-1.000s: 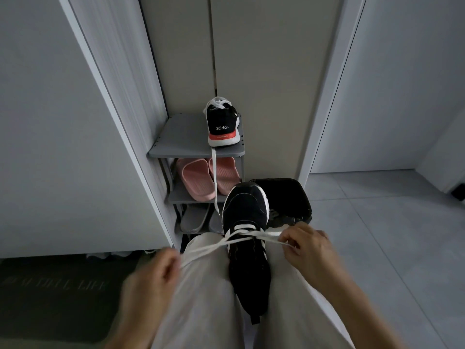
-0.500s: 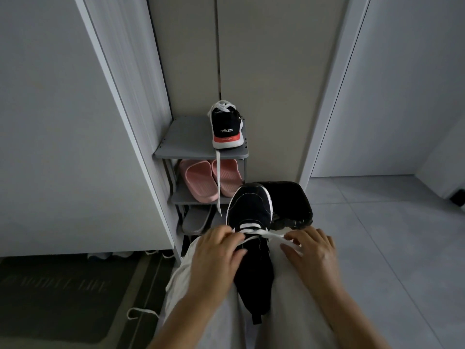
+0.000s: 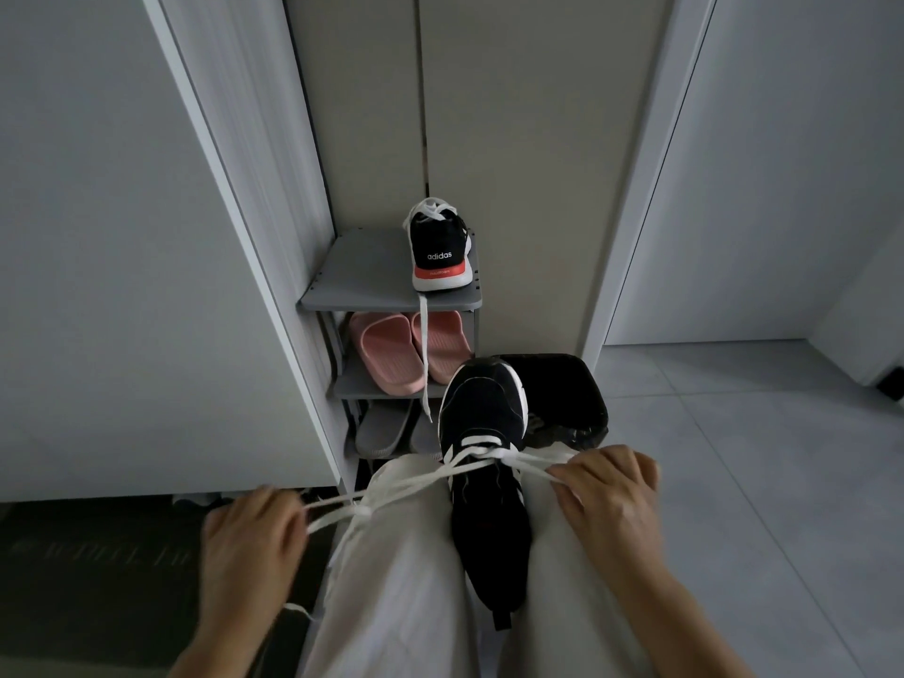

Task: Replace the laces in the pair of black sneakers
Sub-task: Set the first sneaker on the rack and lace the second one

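A black sneaker [image 3: 484, 423] lies between my knees, toe pointing away. A white lace [image 3: 406, 491] crosses its lowest eyelets. My left hand [image 3: 249, 545] grips the lace's left strands, pulled out far to the left over my thigh. My right hand [image 3: 611, 496] pinches the right strand close beside the shoe. The second black sneaker [image 3: 440, 252], heel toward me with a red band, stands on the top of a grey shoe rack [image 3: 357, 281]; one white lace [image 3: 424, 354] hangs from it down past the shelves.
Pink slippers [image 3: 391, 352] fill the rack's middle shelf, grey slippers [image 3: 384, 428] the one below. A black bin [image 3: 562, 393] stands just behind the sneaker's toe. A dark doormat [image 3: 98, 555] lies at the left, grey tiled floor [image 3: 758, 457] at the right.
My left hand left the shoe's eyelets and pulled the lace out to the left, drawing it taut. My right hand stayed beside the shoe, holding its strand.
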